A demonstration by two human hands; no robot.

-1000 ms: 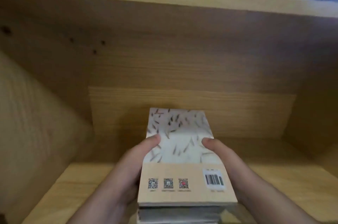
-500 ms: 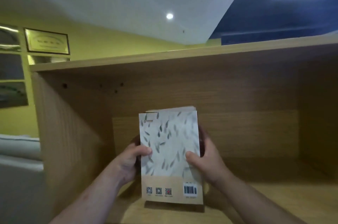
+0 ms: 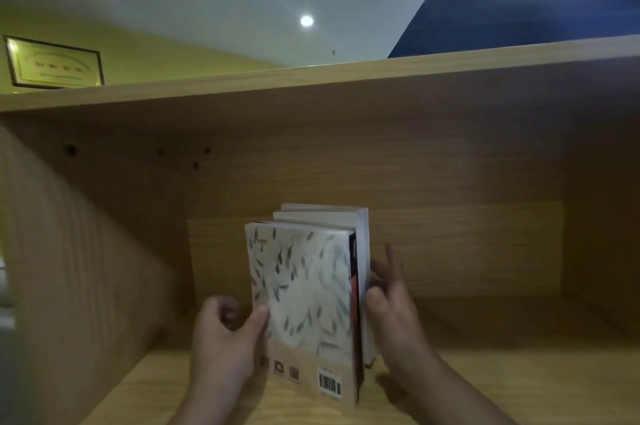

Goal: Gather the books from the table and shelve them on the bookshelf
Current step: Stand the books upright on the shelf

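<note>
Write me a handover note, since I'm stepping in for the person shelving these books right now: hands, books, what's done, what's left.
Left hand: thumb pressed on the back cover of the front book, a loose grip on the stack's left side.
Right hand: fingers open, steadying the right side of the stack.
Books: a small stack, at least three, stands upright on the shelf board of the bookshelf, front one showing its barcode. The shelf is otherwise bare.
Done: this stack is on the shelf.
Left: probably square it up, perhaps against a side wall so it won't topple, then let go. The table is out of view, so check for more books.
</note>
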